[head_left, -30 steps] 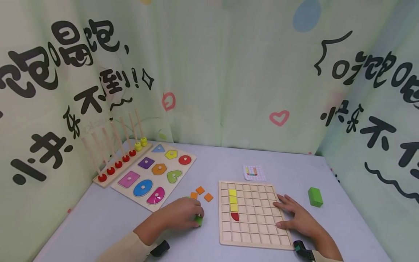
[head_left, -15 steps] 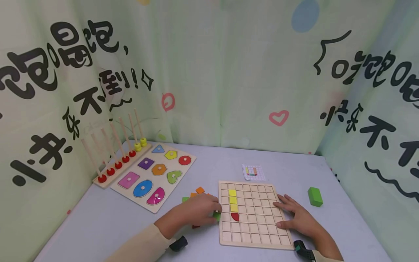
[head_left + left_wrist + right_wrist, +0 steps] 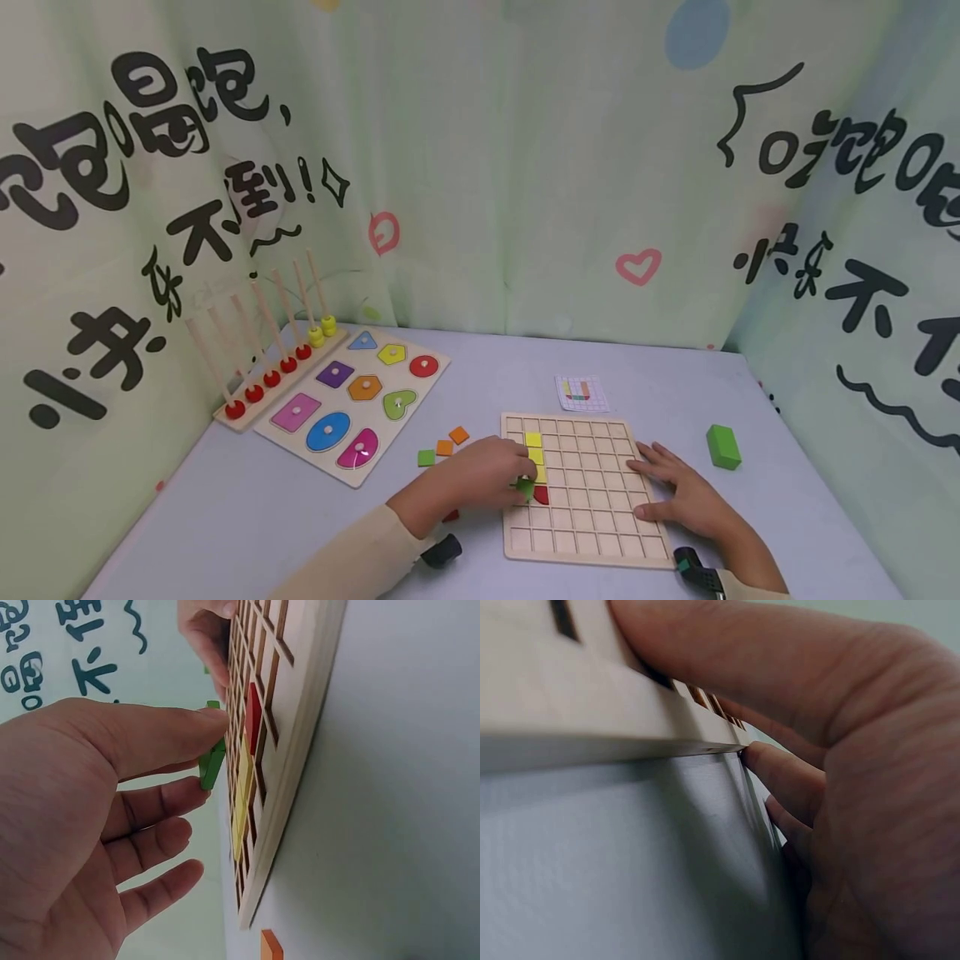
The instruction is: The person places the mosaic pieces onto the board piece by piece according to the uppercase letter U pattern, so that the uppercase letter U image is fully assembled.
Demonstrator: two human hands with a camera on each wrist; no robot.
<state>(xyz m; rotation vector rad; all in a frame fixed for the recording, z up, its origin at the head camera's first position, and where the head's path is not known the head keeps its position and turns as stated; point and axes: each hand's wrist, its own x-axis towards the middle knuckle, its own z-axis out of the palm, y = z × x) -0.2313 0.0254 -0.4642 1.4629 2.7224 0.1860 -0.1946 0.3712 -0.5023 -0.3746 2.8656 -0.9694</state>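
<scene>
My left hand pinches a small green tile between thumb and forefinger, over the left side of the wooden grid board. The other fingers are loosely bent away from it in the left wrist view. Just right of the green tile lies a red quarter-round piece on the board, below a column of yellow tiles that my fingers partly cover. My right hand rests at the board's right edge with fingers spread; its thumb lies on the top face in the right wrist view.
Left of the board lie several orange tiles, a green square tile and a red piece. Beyond are a shape puzzle and a peg rack with beads. A pattern card sits behind the board; a green block stands right.
My left hand has moved right with the green tile, from the table beside the loose tiles to over the board's left columns. My right hand has stayed at the board's edge.
</scene>
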